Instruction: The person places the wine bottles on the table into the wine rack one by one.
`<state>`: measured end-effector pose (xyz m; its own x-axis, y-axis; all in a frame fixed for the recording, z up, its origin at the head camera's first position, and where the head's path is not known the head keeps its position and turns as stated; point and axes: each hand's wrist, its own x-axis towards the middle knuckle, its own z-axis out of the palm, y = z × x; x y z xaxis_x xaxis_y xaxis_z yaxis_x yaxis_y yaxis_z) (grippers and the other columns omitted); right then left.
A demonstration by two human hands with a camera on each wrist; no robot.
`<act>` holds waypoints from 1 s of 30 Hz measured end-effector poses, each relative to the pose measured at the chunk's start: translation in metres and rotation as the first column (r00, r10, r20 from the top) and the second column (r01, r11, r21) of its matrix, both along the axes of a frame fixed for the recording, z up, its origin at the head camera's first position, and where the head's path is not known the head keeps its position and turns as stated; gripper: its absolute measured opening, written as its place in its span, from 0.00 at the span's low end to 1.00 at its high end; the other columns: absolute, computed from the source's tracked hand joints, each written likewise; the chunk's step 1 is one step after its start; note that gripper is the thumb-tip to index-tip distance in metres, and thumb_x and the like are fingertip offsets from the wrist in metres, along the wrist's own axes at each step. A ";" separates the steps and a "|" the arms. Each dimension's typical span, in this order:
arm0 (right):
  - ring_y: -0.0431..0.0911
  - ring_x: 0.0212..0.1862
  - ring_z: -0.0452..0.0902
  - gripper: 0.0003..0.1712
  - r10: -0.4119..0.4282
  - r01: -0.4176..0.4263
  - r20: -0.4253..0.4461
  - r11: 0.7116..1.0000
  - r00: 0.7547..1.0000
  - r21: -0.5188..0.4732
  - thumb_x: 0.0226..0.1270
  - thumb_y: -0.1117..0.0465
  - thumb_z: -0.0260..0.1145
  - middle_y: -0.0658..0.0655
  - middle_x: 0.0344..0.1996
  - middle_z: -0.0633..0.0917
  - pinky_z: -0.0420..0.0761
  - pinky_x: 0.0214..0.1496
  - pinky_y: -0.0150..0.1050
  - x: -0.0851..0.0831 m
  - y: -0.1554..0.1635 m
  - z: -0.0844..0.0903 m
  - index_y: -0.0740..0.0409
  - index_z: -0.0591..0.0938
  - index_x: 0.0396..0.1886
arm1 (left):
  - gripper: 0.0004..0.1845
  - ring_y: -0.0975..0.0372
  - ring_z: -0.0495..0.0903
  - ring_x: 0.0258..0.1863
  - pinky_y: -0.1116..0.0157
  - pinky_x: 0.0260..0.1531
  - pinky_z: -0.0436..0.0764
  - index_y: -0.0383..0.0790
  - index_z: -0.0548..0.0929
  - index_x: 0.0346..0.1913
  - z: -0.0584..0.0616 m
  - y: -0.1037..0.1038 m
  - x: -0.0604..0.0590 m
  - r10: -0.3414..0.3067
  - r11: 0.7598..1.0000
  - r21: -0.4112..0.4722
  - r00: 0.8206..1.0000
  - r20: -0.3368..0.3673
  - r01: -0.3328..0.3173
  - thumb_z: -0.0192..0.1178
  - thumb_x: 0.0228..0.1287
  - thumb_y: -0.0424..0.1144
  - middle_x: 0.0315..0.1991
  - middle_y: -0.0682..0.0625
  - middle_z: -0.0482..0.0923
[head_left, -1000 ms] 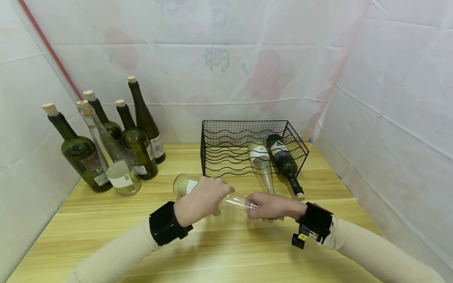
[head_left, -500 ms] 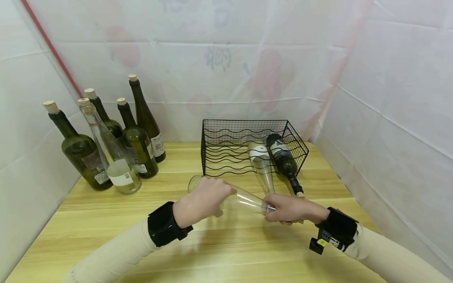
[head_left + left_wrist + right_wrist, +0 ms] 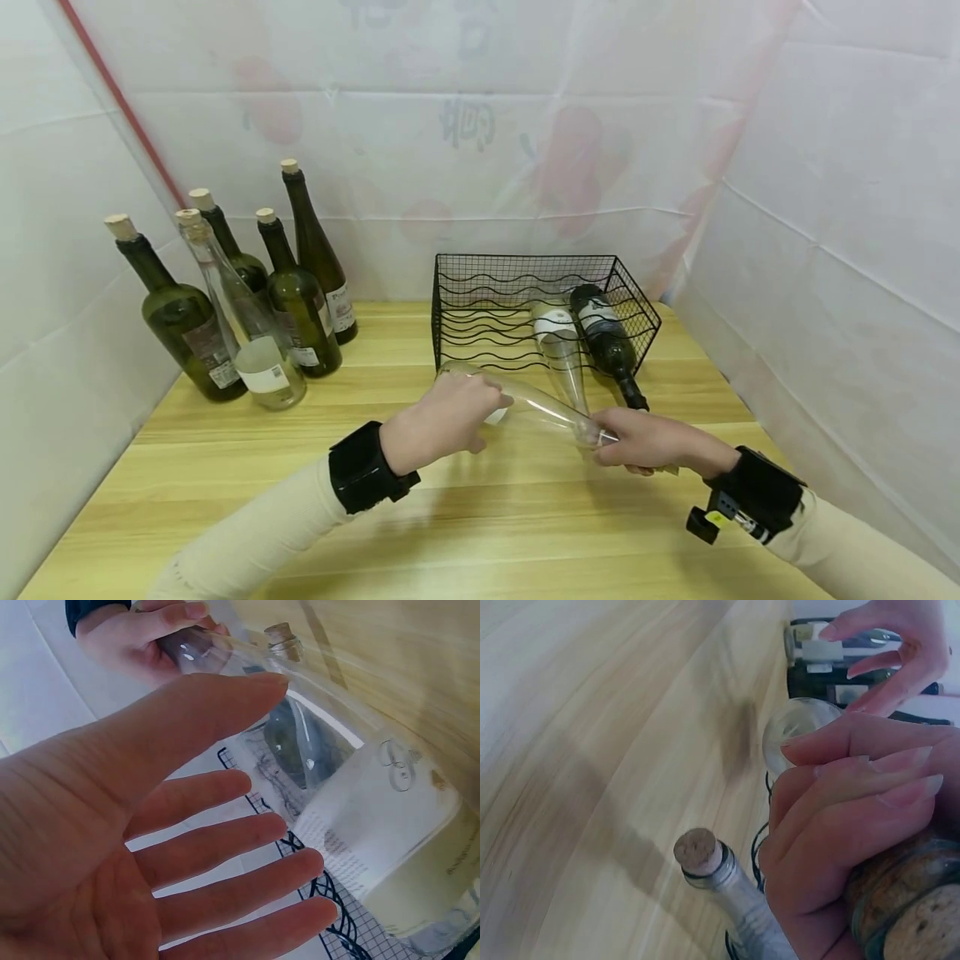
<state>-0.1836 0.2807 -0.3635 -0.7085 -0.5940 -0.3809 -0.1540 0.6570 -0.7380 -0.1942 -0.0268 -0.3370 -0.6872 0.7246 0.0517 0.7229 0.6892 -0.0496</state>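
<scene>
My right hand [image 3: 660, 440] grips a clear glass wine bottle [image 3: 540, 410] by its corked neck. The bottle lies tilted in the air, base pointing left toward the rack. My left hand [image 3: 448, 417] is beside the bottle's body, its fingers spread and fairly straight in the left wrist view; whether they touch the glass I cannot tell. The white label [image 3: 375, 802] faces the left wrist camera. A cork [image 3: 922, 930] shows past my right fist. Behind the hands stands a black wire rack [image 3: 480, 337], where another clear bottle [image 3: 558, 342] and a dark bottle [image 3: 606, 342] lie side by side.
On the left of the wooden table [image 3: 360, 517] stand several corked bottles, among them a green bottle [image 3: 180, 321], a clear bottle [image 3: 262, 367] and a tall dark bottle [image 3: 318, 250]. White cloth walls [image 3: 825, 275] enclose the table at the back and sides.
My right hand has moved to the right, carrying the bottle with it. The bottle's base has slid rightward past my left hand and now sits by the rack's front left corner.
</scene>
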 end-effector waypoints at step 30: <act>0.39 0.13 0.56 0.14 -0.287 0.296 0.089 0.949 0.954 -0.108 0.77 0.55 0.60 0.49 0.14 0.69 0.56 0.13 0.32 -0.013 -0.030 -0.031 0.62 0.72 0.44 | 0.30 0.60 0.88 0.47 0.63 0.35 0.88 0.51 0.88 0.56 -0.012 -0.006 -0.003 0.005 0.999 0.036 0.998 0.062 -0.007 0.84 0.46 0.42 0.49 0.56 0.89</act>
